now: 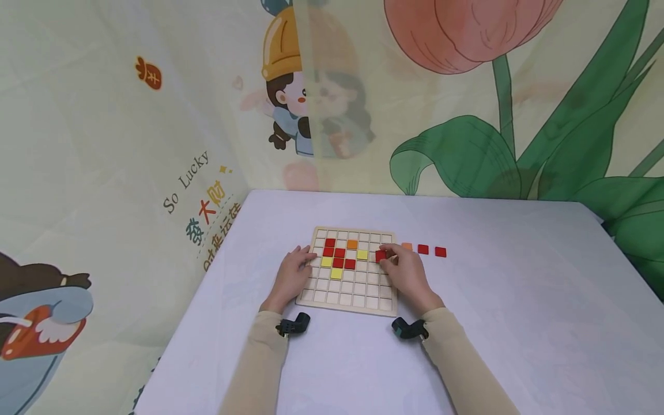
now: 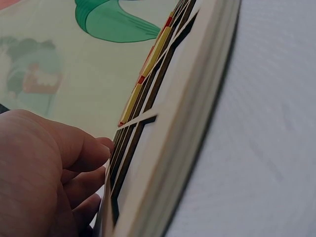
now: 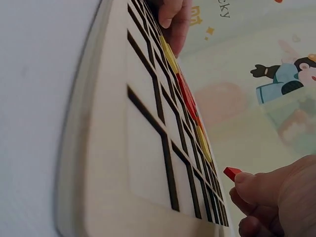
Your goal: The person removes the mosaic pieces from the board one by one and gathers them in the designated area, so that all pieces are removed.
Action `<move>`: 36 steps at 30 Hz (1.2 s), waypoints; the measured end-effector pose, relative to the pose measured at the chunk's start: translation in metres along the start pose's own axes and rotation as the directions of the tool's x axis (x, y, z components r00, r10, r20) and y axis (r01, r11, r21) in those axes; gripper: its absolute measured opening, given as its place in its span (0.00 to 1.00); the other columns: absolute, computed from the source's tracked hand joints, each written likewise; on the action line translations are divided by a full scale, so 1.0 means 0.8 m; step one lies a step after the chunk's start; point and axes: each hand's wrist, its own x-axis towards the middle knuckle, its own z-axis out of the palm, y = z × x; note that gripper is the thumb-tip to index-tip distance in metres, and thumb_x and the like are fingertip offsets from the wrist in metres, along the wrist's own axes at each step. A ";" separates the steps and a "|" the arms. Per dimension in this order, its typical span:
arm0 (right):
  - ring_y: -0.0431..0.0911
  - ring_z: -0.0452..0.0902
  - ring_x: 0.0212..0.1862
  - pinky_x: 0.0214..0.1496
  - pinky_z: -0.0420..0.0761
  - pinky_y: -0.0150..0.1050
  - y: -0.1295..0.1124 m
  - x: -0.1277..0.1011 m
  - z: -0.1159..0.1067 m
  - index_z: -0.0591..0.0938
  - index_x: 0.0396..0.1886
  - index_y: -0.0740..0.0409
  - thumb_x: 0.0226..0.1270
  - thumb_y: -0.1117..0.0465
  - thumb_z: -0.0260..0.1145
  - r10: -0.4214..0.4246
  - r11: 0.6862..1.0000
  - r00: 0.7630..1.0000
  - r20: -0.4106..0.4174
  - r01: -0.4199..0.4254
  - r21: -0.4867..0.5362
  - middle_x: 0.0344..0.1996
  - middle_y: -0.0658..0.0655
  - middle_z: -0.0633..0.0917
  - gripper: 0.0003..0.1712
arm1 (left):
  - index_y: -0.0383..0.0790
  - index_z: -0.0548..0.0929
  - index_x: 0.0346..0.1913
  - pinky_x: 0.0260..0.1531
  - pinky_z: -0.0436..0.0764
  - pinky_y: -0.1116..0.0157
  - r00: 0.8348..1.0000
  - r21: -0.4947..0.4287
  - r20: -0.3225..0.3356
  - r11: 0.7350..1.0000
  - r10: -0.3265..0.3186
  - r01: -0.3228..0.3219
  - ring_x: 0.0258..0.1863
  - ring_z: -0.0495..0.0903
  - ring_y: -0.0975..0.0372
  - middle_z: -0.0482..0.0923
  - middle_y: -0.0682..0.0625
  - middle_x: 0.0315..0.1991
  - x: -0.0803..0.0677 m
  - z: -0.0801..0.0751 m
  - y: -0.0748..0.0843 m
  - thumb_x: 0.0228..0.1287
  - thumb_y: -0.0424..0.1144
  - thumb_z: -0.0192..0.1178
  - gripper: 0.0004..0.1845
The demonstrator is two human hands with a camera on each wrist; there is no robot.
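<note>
A square wooden grid board [image 1: 332,297] lies on the table. Several red tiles [image 1: 339,263] sit in its upper left cells, together with an orange tile [image 1: 352,244] and three yellow tiles, one of them [image 1: 362,255] further right. My right hand [image 1: 412,279] pinches a red square tile [image 3: 230,173] between thumb and fingers, above the board's right side. The right wrist view shows this tile tilted and apart from the grid. My left hand [image 1: 290,278] rests at the board's left edge, thumb touching the rim and fingers loosely bent beside it; some fingertips are hidden.
Right of the board, an orange tile [image 1: 407,246] and two red tiles, the outer one [image 1: 440,252] farthest right, lie in a row on the white table [image 1: 519,323]. Behind the table hangs a printed curtain [image 1: 456,155].
</note>
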 end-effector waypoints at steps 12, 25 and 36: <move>0.46 0.69 0.35 0.33 0.72 0.36 0.033 0.009 -0.037 0.77 0.52 0.49 0.60 0.62 0.62 0.091 0.996 0.992 -0.085 -0.092 -0.004 0.36 0.51 0.78 0.19 | 0.45 0.79 0.52 0.69 0.46 0.62 1.000 0.010 -0.002 1.000 0.016 -0.016 0.68 0.52 0.60 0.65 0.53 0.64 0.001 0.001 -0.003 0.61 0.33 0.50 0.17; 0.51 0.68 0.40 0.37 0.73 0.37 0.065 0.010 -0.078 0.73 0.56 0.52 0.64 0.64 0.55 0.168 0.985 0.975 -0.146 -0.172 -0.012 0.41 0.57 0.76 0.19 | 0.44 0.79 0.52 0.69 0.45 0.63 1.000 0.003 0.005 1.000 0.004 -0.004 0.68 0.51 0.62 0.64 0.53 0.64 0.001 0.001 -0.001 0.62 0.33 0.50 0.17; 0.54 0.68 0.45 0.41 0.75 0.39 0.087 0.005 -0.102 0.71 0.59 0.53 0.67 0.63 0.52 0.254 0.965 0.947 -0.194 -0.262 -0.014 0.46 0.61 0.75 0.20 | 0.44 0.79 0.52 0.69 0.45 0.62 1.000 0.001 0.006 1.000 0.008 -0.008 0.68 0.51 0.60 0.64 0.53 0.64 0.001 0.001 -0.001 0.62 0.33 0.50 0.17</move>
